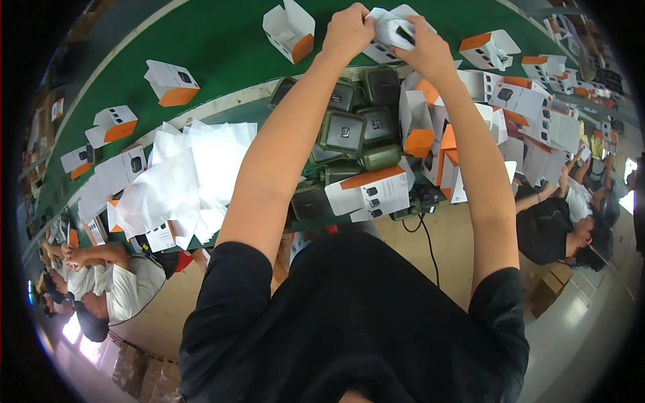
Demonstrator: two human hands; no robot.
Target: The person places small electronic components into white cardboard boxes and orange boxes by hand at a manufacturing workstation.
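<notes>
Right hand (430, 51) clamped on a white-wrapped bundle (385, 27), dark item (404, 33) showing through, at 1 o'clock in the view; thumb and fingers straddle it, probably to keep the loose wrap closed. Left hand (349, 30) curled at bundle's 9 o'clock edge; can't tell if it's clamped on wrap or the printed carton (380, 54) just under. Open white-and-orange carton (289, 32) at 9 from bundle, flaps up, likely for access. Green hard cases (342, 131) piled at 7, white wrapping sheets (201, 161) stacked at 8, both seemingly for easy reach. More cartons (519, 101) crowd 4.
</notes>
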